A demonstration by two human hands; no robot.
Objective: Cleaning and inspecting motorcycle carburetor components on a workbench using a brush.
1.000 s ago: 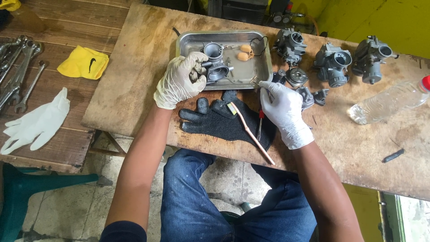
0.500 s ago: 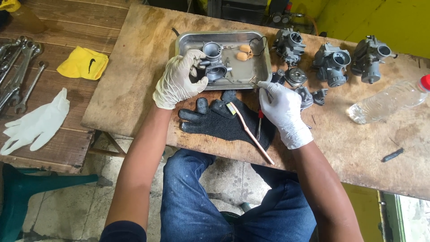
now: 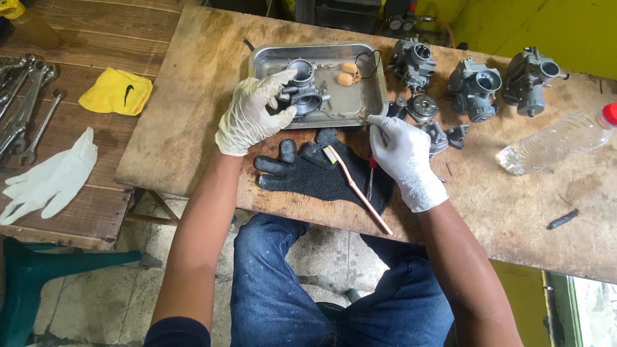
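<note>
My left hand, in a white glove, grips a grey carburetor body that sits in a shallow metal tray. My right hand, also gloved, pinches a thin metal tool at the tray's near right corner. Two tan float pieces lie in the tray. A black work glove lies on the wooden table between my hands. A pink toothbrush and a small red-handled screwdriver rest on it.
Three more carburetors and loose parts stand right of the tray. A plastic bottle lies at the far right. On the left bench are a yellow cloth, a white glove and several wrenches.
My left hand has shifted slightly on the carburetor body. My right hand stays at the tray's corner.
</note>
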